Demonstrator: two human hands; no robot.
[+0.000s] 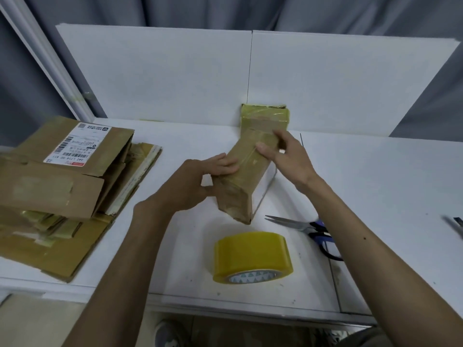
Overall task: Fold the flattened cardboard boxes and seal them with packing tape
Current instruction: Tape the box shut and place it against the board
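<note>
Long brown cardboard box wrapped in yellowish tape (240, 179) sits mid-table on the white table (375, 186), between both hands. Its long axis runs from the near end, which faces the camera, away toward the white backboard (175, 71), skewed slightly right. The near end face is crumpled, and the right side face shows white. Can't tell if its base lies fully on the table. Left hand (198, 184) grips the near-left part, fingers (225, 164) pressed together over the top edge and thumb against the left side. Right hand (288, 156) lies on the far top face, thumb and fingers fairly straight and slightly spread, pressing down; no clear pinch. A second short taped cardboard box (265, 116) stands against the backboard just behind the far end; contact unclear. Yellow-tinted packing tape roll (253, 254) sits in front of the box, near the table's front edge. Blue-and-black-handled scissors (300, 227) lie right of the roll, blades pointing left. Stack of flattened brown cardboard boxes (57, 191) is far left, white shipping label (77, 144) on top.
</note>
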